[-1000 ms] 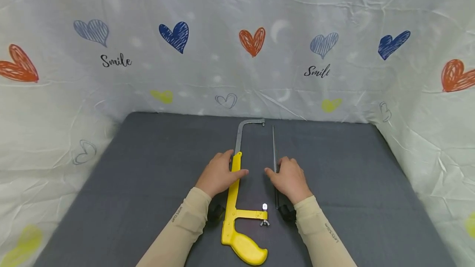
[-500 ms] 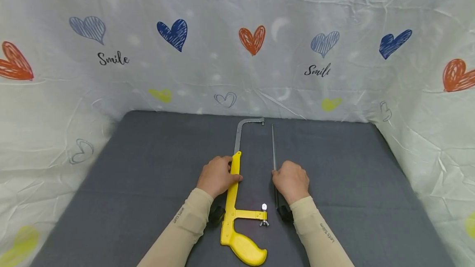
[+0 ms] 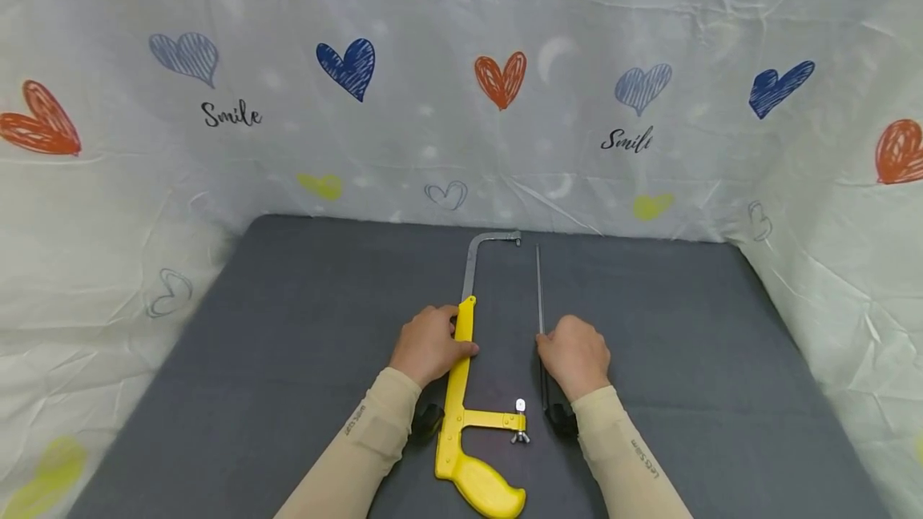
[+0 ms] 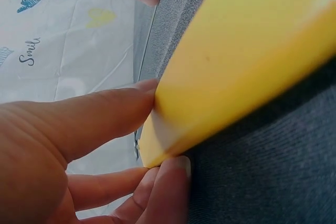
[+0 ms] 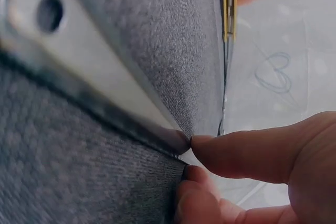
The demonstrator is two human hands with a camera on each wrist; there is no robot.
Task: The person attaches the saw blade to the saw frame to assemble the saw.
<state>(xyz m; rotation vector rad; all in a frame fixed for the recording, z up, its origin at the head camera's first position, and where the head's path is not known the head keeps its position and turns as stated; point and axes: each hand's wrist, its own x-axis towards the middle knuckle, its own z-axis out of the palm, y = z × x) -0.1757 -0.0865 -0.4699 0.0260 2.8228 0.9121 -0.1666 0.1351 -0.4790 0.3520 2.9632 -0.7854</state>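
A yellow hacksaw frame (image 3: pixel 457 381) lies on the grey cloth, its curved metal end pointing away and its handle (image 3: pixel 485 487) towards me. My left hand (image 3: pixel 425 345) pinches the frame's yellow bar (image 4: pixel 231 61) between thumb and fingers. To the right, a thin hacksaw blade (image 3: pixel 539 288) lies roughly parallel to the frame. My right hand (image 3: pixel 574 355) pinches the blade's edges at about its middle; in the right wrist view a round hole shows in the near end of the blade (image 5: pixel 100 61). A wing nut (image 3: pixel 520 438) sits on the frame's short arm.
A dark grey cloth (image 3: pixel 324 303) covers the table. White sheeting (image 3: pixel 411 134) printed with hearts and "Smile" hangs behind and at both sides. Dark wrist-worn devices (image 3: pixel 428 423) show beneath both wrists.
Both hands have closed in: the left thumb and fingers now grip the frame's bar, and the right fingers have curled onto the blade. Frame and blade stay in place on the table.
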